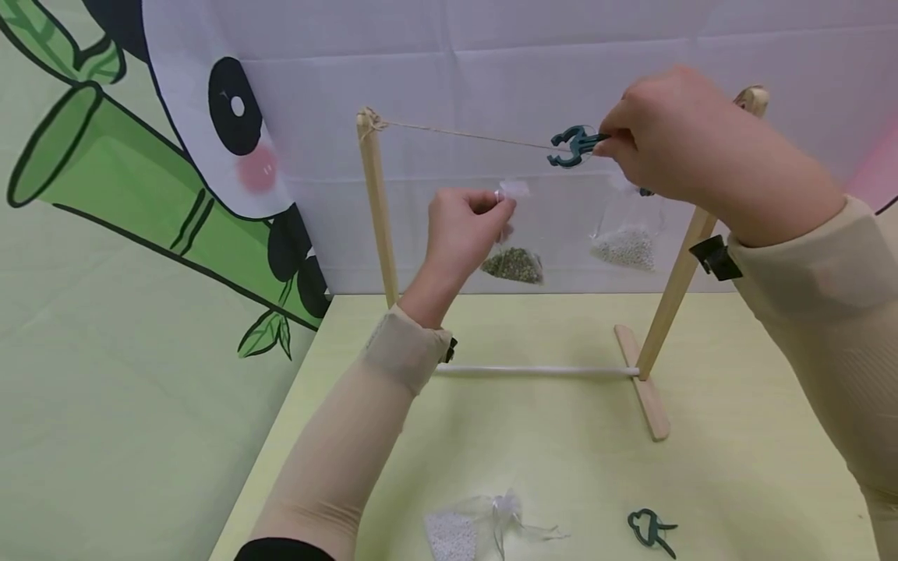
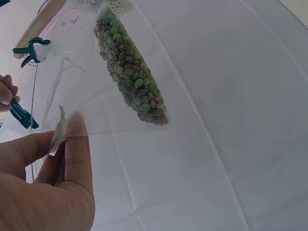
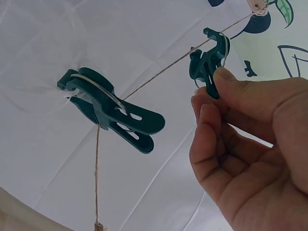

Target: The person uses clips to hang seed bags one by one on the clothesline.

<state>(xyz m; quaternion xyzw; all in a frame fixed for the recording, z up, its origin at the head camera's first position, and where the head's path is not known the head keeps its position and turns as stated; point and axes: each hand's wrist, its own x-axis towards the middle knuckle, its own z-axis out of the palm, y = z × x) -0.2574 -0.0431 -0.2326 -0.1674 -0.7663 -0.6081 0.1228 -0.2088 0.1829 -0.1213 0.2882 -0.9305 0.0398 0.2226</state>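
Note:
My left hand pinches the top of a clear bag of green and brown pellets, which hangs below the string. In the left wrist view the pellets show through the sheer bag. My right hand squeezes the handles of a dark green clip, its jaws spread and level with the string. Beyond it, a bag of whitish grains hangs near the right post. A second green clip grips that bag's top on the string in the right wrist view.
Wooden posts hold the string, joined low down by a white rod. On the table lie a sheer drawstring bag of white grains and another green clip. A panda-printed cloth hangs behind.

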